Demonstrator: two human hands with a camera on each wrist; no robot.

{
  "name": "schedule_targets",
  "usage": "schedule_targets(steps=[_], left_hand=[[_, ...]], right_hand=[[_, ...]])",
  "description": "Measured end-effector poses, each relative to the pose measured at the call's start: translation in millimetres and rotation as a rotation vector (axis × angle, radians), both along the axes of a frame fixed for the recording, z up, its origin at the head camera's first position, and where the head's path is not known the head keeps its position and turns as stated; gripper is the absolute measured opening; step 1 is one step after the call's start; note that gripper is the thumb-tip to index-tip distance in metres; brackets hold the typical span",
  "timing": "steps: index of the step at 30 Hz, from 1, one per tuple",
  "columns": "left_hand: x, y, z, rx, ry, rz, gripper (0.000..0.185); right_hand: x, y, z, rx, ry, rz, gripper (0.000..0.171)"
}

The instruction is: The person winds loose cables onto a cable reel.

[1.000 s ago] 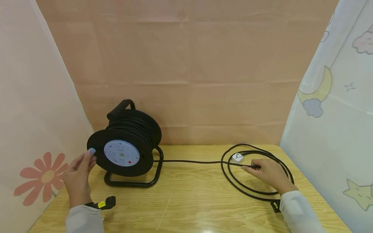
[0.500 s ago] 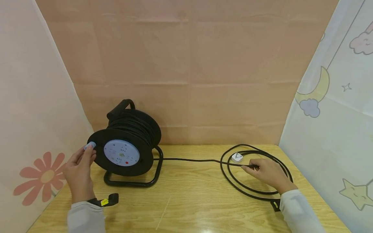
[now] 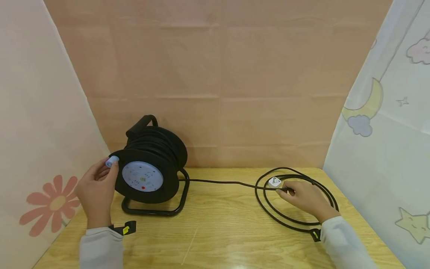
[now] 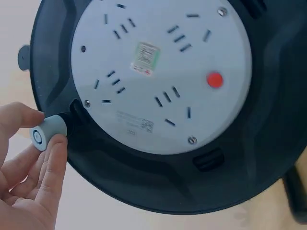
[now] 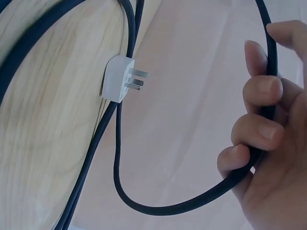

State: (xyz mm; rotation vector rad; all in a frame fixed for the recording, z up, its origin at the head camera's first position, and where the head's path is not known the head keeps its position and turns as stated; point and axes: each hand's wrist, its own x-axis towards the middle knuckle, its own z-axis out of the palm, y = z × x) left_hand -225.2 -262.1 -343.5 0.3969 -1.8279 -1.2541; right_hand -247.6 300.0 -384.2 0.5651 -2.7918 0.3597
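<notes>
Left hand (image 3: 99, 192) and right hand (image 3: 304, 196), both gripping

- Left: thumb and fingers pinch a pale blue-grey cylindrical knob (image 3: 112, 161) at the rim of a black drum-shaped cable reel (image 3: 169, 177).
- Right: fingers curled round a thin black flexible cable (image 3: 218, 182), running from the reel.
- Near right hand: white pronged plug (image 3: 274, 182), among the cable's loose loops.
- Reel: left side of the wood-grain desk (image 3: 228, 231), on a black tubular stand (image 3: 151, 213); pale slotted disc (image 3: 142, 177), red button (image 4: 215, 80).
</notes>
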Motion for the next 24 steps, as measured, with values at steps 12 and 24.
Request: schedule_targets(steps=[12,24], left_hand=[[3.1,16,14.9,-0.152,0.012,-0.038,0.044],[3.7,28,19.5,-0.239,0.033,-0.011,0.046]], right_hand=[[-7.7,-8,-5.0,0.031,0.024,-0.005,0.039],[-12.4,-14,-4.5,0.048,0.047,-0.03,0.033]])
